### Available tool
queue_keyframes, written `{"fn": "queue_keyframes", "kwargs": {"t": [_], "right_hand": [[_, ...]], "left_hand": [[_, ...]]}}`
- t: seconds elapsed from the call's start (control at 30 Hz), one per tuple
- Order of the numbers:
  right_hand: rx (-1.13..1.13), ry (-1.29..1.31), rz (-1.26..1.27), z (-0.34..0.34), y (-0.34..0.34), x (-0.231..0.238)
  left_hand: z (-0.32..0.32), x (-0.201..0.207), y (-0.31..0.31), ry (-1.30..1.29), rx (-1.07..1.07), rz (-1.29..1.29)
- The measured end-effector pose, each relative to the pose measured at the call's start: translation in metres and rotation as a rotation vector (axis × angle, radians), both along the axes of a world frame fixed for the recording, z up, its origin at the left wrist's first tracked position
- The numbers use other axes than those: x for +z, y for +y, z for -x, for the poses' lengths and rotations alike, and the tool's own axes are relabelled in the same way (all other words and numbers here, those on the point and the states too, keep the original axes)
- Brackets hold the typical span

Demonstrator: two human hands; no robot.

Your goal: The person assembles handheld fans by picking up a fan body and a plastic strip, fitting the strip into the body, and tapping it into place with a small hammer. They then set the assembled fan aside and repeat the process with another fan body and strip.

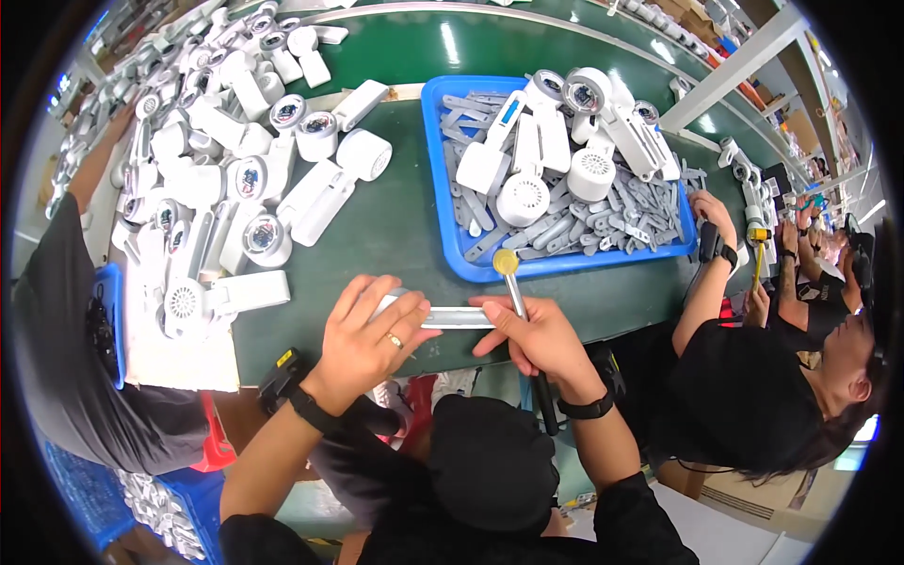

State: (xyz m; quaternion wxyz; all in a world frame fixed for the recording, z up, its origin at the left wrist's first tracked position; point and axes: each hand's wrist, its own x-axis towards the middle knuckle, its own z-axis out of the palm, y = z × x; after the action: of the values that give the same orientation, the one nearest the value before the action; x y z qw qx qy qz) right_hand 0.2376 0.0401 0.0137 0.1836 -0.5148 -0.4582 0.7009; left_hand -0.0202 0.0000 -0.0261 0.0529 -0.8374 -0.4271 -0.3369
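Observation:
My left hand [367, 339], a ring on one finger, is closed over one end of a white handheld fan body [457, 318], hiding most of that end. The piece lies level above the near side of the green table. My right hand [541, 339] grips a small hammer [515, 292] with a round yellowish head, a metal shaft and a black handle pointing down toward me. Thumb and fingertips of that same hand touch the right end of the fan body. The hammer's head rises beside the front rim of a blue tray [485, 274].
Grey strip-shaped pieces [621, 212] and several white fan bodies [523, 198] fill the tray. More fan bodies [250, 179] are heaped at the left. A co-worker's hand [716, 215] reaches the tray's right side; another person stands at the far left. A metal post [734, 71] rises at the back right.

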Motion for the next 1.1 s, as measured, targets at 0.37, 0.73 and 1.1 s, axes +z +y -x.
{"fn": "queue_keyframes", "kwargs": {"t": [0.37,0.73,1.1], "right_hand": [[-0.018,-0.044,-0.057,-0.001,0.0,-0.007],[-0.052,-0.1,-0.216,-0.008,-0.009,-0.007],[-0.057,-0.628,-1.149,-0.042,-0.068,0.017]], "left_hand": [[-0.025,0.021,0.002,0.113,-0.045,0.027],[-0.031,0.02,0.007,0.01,-0.142,0.03],[-0.027,0.017,0.006,0.01,-0.135,-0.005]]}}
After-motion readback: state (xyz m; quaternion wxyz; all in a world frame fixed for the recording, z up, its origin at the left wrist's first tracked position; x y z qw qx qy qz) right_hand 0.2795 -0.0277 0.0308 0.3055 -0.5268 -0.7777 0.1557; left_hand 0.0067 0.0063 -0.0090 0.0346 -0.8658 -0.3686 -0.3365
